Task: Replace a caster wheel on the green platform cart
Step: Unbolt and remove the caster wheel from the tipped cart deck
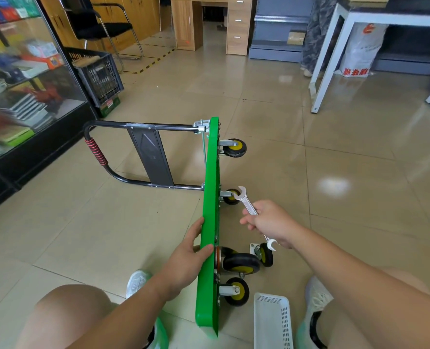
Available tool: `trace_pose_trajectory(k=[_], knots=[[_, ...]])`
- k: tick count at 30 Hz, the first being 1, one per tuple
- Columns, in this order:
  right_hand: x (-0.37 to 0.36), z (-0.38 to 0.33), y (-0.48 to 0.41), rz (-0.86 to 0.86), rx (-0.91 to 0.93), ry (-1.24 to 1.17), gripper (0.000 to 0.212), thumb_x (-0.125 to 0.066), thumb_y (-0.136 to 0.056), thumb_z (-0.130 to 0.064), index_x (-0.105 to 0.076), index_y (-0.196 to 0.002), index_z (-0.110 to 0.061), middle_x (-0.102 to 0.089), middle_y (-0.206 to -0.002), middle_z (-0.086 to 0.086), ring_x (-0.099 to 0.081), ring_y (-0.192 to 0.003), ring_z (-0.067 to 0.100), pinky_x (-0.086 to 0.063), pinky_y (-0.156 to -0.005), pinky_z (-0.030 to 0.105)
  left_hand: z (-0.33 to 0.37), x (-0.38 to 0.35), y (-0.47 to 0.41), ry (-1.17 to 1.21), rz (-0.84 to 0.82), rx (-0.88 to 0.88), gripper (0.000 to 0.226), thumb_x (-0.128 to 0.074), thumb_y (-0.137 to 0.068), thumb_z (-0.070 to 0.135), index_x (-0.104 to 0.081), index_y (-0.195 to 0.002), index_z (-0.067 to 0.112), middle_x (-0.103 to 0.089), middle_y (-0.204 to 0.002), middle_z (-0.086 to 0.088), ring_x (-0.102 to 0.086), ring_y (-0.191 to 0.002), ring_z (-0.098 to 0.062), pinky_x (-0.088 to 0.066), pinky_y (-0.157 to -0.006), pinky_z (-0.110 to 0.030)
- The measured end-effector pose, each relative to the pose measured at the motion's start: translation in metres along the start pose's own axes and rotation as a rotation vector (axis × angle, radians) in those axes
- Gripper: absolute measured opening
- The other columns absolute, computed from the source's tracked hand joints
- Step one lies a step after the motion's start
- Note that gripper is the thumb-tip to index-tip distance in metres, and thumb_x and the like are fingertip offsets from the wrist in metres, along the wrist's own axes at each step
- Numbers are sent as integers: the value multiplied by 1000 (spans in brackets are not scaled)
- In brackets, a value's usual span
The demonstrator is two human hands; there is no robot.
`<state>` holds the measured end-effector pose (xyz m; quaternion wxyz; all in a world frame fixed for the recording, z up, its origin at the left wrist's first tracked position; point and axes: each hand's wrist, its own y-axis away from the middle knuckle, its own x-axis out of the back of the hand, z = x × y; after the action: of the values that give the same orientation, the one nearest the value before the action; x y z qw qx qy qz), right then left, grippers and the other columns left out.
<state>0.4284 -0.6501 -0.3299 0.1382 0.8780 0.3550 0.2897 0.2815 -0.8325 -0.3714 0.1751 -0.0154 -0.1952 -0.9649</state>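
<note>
The green platform cart [210, 197] stands on its edge on the tiled floor, its black handle [123, 152] stretched out to the left. Black-and-yellow caster wheels stick out on the right side: a far one [235, 147], a middle one [231, 196] and two near ones [241, 263] [237, 291]. A loose caster with its mounting plate [263, 253] lies on the floor beside them. My left hand [186, 258] grips the upper edge of the deck. My right hand [271, 224] holds a silver double-ended wrench [245, 201] to the right of the deck.
A white perforated basket [271, 321] sits on the floor at the bottom right, between my shoes. A glass display cabinet [19, 84] and a black crate [99, 76] stand at the left. A white table's legs [322, 79] are at the back right.
</note>
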Motion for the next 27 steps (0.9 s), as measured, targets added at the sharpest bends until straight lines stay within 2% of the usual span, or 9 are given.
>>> trace_pose_trajectory(k=[4, 8, 12, 15, 18, 20, 22, 24, 27], knots=[[12, -5, 15, -114, 17, 7, 10, -47, -106, -19, -54, -113, -20, -69, -91, 9, -65, -62, 20, -54, -61, 38, 2, 0, 1, -5, 1, 5, 68, -53, -108, 17, -23, -157, 53, -44, -146, 28, -71, -104, -4, -62, -84, -33], [19, -10, 28, -133, 43, 19, 41, -52, -104, -15, -32, -128, -42, -69, -82, 12, -58, -49, 22, -51, -49, 31, 3, -1, 2, -25, 4, 2, 69, -54, -107, 19, -22, -157, 54, -42, -152, 25, -71, -106, -3, -61, -89, -35], [21, -17, 37, -191, 68, -304, 18, -42, -107, -8, -53, -121, -8, -66, -87, 19, -66, -60, 22, -61, -58, 36, 5, -2, 3, -27, 6, 10, 69, -54, -107, 19, -21, -158, 52, -44, -148, 25, -71, -104, -3, -61, -88, -33], [27, -21, 41, -297, 6, -750, 39, -28, -101, -5, -57, -125, 7, -70, -104, 30, -73, -94, 38, -62, -83, 44, 6, -2, 5, -26, 3, 15, 69, -54, -107, 19, -21, -158, 52, -43, -150, 24, -72, -106, -5, -61, -91, -38], [30, -17, 40, -352, 32, -942, 50, -29, -84, 2, -54, -126, 12, -66, -119, 34, -67, -111, 43, -59, -91, 45, 7, -1, 4, -30, -10, 16, 69, -54, -107, 19, -21, -158, 53, -42, -152, 25, -71, -108, -7, -61, -93, -40], [28, -13, 38, -297, 81, -764, 33, -35, -96, 9, -54, -122, 7, -71, -113, 27, -71, -106, 37, -62, -86, 39, 6, -1, 4, -32, -20, 17, 69, -55, -107, 20, -21, -158, 53, -42, -150, 26, -71, -109, -8, -61, -92, -41], [25, -8, 35, -197, 105, -464, 16, -56, -100, -12, -58, -111, -1, -76, -92, 14, -73, -85, 27, -61, -71, 33, 5, 0, 3, -29, -19, 17, 69, -56, -107, 19, -22, -158, 52, -45, -145, 29, -71, -108, -8, -61, -92, -42], [20, -2, 31, -121, 106, -278, 30, -49, -103, -37, -59, -109, -9, -63, -65, -1, -57, -58, 17, -46, -56, 29, 3, 1, 2, -26, -19, 23, 69, -56, -106, 18, -24, -157, 53, -47, -141, 32, -72, -107, -9, -61, -91, -42], [8, 0, 25, -53, 142, -174, 35, -34, -106, -48, -57, -113, -22, -37, -54, -10, -34, -51, 9, -31, -56, 26, 3, 2, 1, -31, -30, 34, 69, -55, -107, 19, -23, -156, 54, -47, -138, 35, -72, -106, -8, -62, -89, -40]])
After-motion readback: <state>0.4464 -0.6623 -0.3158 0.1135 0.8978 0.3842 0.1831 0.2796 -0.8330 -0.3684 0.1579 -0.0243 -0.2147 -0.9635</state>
